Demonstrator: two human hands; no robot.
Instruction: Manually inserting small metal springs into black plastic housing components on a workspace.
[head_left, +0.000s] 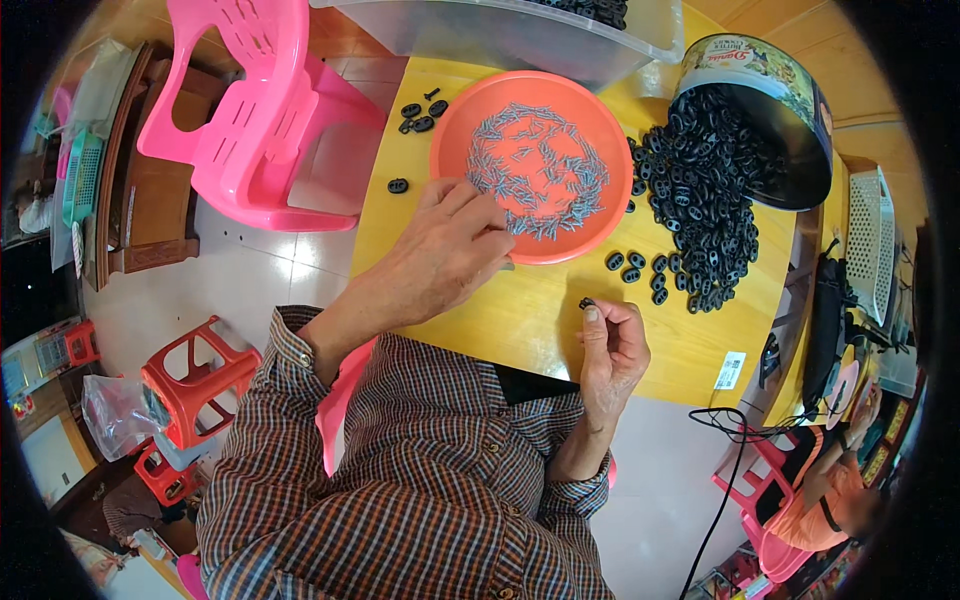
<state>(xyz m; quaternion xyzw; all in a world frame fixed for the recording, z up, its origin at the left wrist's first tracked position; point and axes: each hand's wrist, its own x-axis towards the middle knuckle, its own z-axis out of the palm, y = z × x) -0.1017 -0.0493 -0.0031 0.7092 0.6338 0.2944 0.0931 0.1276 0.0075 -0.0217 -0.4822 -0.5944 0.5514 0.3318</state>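
Observation:
My right hand (612, 352) pinches a small black two-hole piece (587, 303) between thumb and fingertips, just over the near part of the yellow table (500, 335). My left hand (448, 245) is at the near left rim of a round orange basin (452, 120), its fingers curled together and pointing inward. Whatever its fingertips hold is hidden. Many small grey screw-like pins (535, 228) lie in a rough ring inside the basin. Several loose black oval two-hole pieces (632, 274) lie between the basin and a large heap of the same pieces (700, 200).
A round tin (815, 110) lies on its side, black pieces spilling out. Behind the basin stands a translucent bin (420, 30). More black pieces (423, 124) lie left of it. A pink chair (250, 130) is at the left; a cable (742, 470) hangs right. Another person (815, 510) sits far right.

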